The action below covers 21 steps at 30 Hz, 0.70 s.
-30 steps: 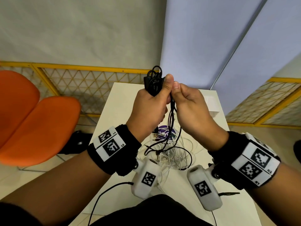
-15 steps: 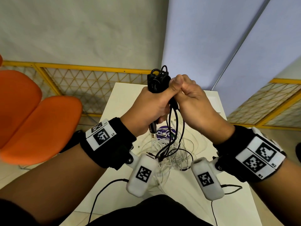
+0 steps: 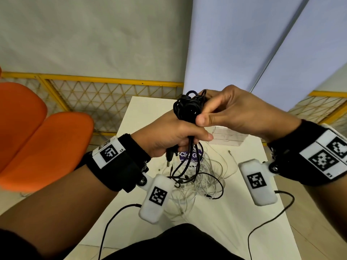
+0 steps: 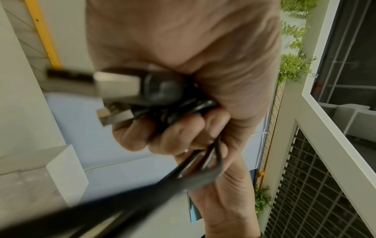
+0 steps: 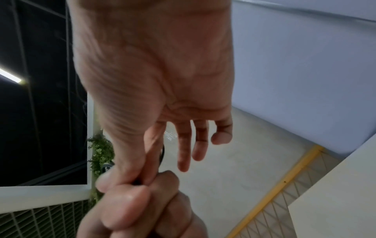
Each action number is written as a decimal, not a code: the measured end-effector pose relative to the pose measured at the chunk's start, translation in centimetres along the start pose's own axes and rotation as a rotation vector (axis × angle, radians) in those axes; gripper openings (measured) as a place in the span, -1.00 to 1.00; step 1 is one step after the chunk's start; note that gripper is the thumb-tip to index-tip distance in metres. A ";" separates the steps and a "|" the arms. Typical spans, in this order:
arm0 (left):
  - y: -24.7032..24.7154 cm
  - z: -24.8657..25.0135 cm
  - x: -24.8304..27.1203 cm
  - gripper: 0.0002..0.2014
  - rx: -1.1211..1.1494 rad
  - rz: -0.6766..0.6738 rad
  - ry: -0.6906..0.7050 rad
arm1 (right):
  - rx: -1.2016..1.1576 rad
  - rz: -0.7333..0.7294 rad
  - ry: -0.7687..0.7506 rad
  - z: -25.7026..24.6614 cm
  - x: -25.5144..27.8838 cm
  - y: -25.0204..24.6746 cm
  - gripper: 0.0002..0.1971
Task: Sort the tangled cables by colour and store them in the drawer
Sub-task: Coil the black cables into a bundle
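A coiled bundle of black cables (image 3: pixel 187 109) is held up over the white table (image 3: pixel 244 222). My left hand (image 3: pixel 187 137) grips it in a fist, with USB plugs (image 4: pixel 118 87) sticking out below the fingers (image 4: pixel 162 136). My right hand (image 3: pixel 204 113) pinches the top of the coil between thumb and forefinger, and its other fingers (image 5: pixel 183 149) are stretched out. Loose black strands (image 3: pixel 187 166) hang from the fist into a tangle of white cables (image 3: pixel 210 171) on the table. No drawer is in view.
A small white box (image 3: pixel 229 136) stands at the table's far side, and a purple label (image 3: pixel 189 156) lies under the cables. Orange chairs (image 3: pixel 47 147) stand to the left. A yellow mesh fence (image 3: pixel 105 94) runs behind the table.
My right hand has moved from pinching strands beside the left thumb up onto the coil, with its fingers spread. The left fist has dropped lower on the bundle.
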<state>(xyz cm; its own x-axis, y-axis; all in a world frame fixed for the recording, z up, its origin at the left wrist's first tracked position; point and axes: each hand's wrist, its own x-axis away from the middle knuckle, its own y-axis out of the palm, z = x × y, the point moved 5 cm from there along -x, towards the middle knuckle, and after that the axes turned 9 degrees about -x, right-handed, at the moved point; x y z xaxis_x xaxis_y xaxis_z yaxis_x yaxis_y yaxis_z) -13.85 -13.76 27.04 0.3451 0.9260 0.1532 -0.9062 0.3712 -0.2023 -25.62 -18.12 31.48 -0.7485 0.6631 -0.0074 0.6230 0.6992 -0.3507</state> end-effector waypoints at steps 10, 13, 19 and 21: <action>-0.9 -0.1 0.6 -0.62 -0.042 0.044 -0.022 | -0.013 0.138 -0.039 -0.3 -0.6 0.4 -0.44; -0.7 0.0 0.8 -0.55 -0.062 -0.011 -0.013 | -0.051 0.044 -0.044 -0.7 -0.5 1.0 -0.53; -0.6 -0.3 0.9 -0.74 -0.001 -0.081 -0.004 | -0.043 0.032 -0.040 -0.8 -0.4 1.3 -0.58; -0.4 -0.3 1.0 -0.81 0.041 -0.099 0.011 | -0.041 0.053 -0.042 -0.7 -0.6 1.3 -0.57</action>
<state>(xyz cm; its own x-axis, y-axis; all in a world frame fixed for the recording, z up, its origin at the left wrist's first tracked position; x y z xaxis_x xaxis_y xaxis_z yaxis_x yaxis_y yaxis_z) -13.09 -13.00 26.94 0.4358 0.8857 0.1600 -0.8767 0.4579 -0.1471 -24.19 -17.39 31.70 -0.7226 0.6883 -0.0641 0.6700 0.6744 -0.3102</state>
